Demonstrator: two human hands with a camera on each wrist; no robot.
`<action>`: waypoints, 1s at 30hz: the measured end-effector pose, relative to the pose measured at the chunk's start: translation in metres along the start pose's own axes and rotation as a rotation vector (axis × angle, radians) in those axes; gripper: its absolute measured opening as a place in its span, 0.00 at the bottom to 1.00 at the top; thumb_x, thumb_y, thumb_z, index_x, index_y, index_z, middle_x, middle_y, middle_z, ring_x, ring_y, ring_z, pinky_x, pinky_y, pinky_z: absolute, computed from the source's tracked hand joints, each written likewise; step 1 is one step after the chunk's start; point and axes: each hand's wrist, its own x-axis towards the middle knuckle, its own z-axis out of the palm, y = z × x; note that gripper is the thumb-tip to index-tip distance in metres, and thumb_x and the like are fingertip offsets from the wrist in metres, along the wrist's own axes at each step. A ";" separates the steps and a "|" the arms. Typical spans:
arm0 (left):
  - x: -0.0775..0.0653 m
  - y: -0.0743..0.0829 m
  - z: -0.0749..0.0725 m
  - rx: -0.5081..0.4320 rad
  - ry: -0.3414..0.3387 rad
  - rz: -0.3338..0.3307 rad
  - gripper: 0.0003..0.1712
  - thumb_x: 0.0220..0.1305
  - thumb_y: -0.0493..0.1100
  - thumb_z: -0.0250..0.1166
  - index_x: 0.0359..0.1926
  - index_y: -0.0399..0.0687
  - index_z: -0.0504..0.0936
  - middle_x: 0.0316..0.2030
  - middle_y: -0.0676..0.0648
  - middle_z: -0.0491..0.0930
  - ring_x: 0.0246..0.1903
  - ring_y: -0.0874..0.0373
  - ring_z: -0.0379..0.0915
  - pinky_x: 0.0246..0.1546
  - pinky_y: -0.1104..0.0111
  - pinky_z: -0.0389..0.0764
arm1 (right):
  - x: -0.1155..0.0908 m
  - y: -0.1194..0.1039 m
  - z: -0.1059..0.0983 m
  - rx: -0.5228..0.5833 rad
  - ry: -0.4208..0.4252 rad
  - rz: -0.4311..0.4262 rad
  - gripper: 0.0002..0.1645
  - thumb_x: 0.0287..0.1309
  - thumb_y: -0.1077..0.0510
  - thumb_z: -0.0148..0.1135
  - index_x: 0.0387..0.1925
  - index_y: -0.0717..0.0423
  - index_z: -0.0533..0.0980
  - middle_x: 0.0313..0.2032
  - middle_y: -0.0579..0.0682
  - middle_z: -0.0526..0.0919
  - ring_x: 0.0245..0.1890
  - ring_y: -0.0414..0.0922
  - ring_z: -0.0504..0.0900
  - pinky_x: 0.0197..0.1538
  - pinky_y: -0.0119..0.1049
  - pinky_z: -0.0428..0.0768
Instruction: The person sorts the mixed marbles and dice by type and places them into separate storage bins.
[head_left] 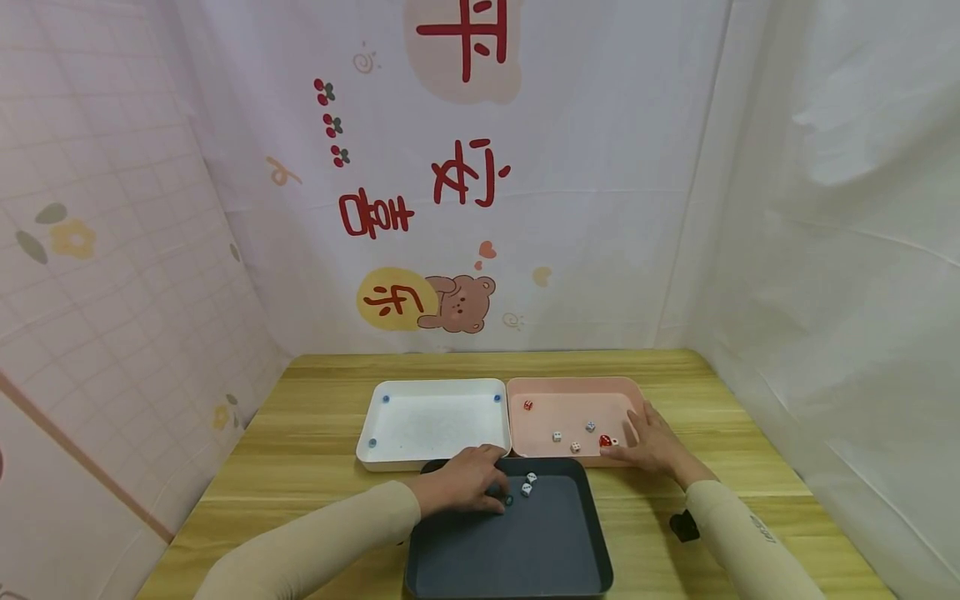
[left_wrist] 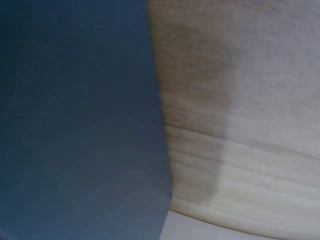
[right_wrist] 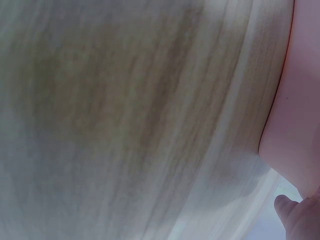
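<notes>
In the head view my left hand (head_left: 467,481) reaches over the dark grey tray (head_left: 517,558). Its fingers are loosely bent, with a gap between thumb and forefinger. A small dark teal die (head_left: 508,500) lies right at those fingertips. Just beyond it are two white dice, one (head_left: 532,477) behind the other (head_left: 527,490). My right hand (head_left: 654,442) spreads its fingers and thumb over the right end of the pink tray (head_left: 577,387). Close to its thumb tip lies a red die (head_left: 605,440), with a small white die (head_left: 615,442) beside it.
The white tray (head_left: 435,425) at the back left holds blue dice, one (head_left: 386,399) in its far left corner. Other dice in the pink tray include a red one (head_left: 528,405) and a bluish one (head_left: 590,427). A black object (head_left: 684,526) is beside my right sleeve.
</notes>
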 end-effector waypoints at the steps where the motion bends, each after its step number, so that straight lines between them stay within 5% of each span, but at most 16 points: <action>1: 0.000 0.000 0.000 -0.002 -0.006 -0.006 0.16 0.50 0.62 0.64 0.38 0.65 0.84 0.57 0.45 0.67 0.58 0.53 0.60 0.52 0.58 0.67 | 0.000 0.000 0.000 -0.001 0.000 -0.001 0.64 0.41 0.28 0.60 0.64 0.72 0.53 0.64 0.75 0.41 0.62 0.69 0.42 0.57 0.64 0.49; 18: 0.000 -0.002 -0.003 -0.012 0.020 -0.002 0.12 0.51 0.60 0.65 0.36 0.66 0.85 0.56 0.46 0.69 0.57 0.53 0.62 0.51 0.59 0.68 | 0.002 0.002 0.002 0.013 -0.001 0.002 0.64 0.40 0.27 0.60 0.65 0.70 0.53 0.64 0.74 0.41 0.63 0.68 0.41 0.57 0.65 0.48; 30: 0.006 -0.031 -0.034 -0.064 0.099 -0.116 0.10 0.52 0.55 0.67 0.34 0.61 0.85 0.55 0.43 0.69 0.55 0.50 0.63 0.50 0.58 0.70 | 0.001 0.002 0.003 0.016 0.013 0.003 0.64 0.40 0.28 0.61 0.64 0.71 0.54 0.64 0.73 0.42 0.62 0.69 0.42 0.57 0.65 0.49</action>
